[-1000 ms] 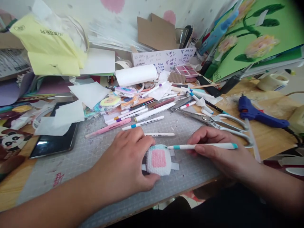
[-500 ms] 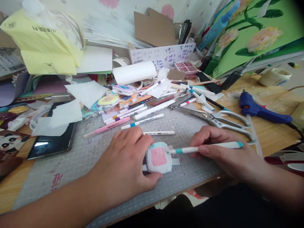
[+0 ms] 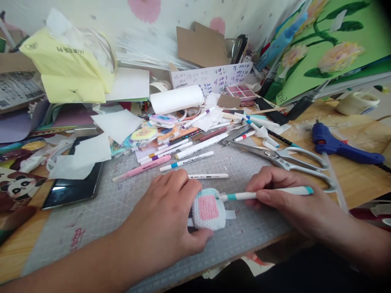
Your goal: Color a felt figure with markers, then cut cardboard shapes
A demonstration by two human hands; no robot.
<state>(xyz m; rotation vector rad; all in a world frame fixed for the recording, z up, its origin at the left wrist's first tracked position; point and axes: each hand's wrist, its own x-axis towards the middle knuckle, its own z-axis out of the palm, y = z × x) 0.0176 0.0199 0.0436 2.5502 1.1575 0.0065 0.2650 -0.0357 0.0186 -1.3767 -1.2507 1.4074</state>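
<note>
Left hand (image 3: pixel 171 221) clamps knitted pad (image 3: pixel 209 208), white w/ pink centre, flat on cutting mat (image 3: pixel 122 203) at near edge of worktop. Right hand (image 3: pixel 287 199) grips teal-banded marker (image 3: pixel 265 193), tip touching pad's right top corner. Scissors (image 3: pixel 290 160) lie just beyond right hand; loose pens (image 3: pixel 186 160) far of pad.
</note>
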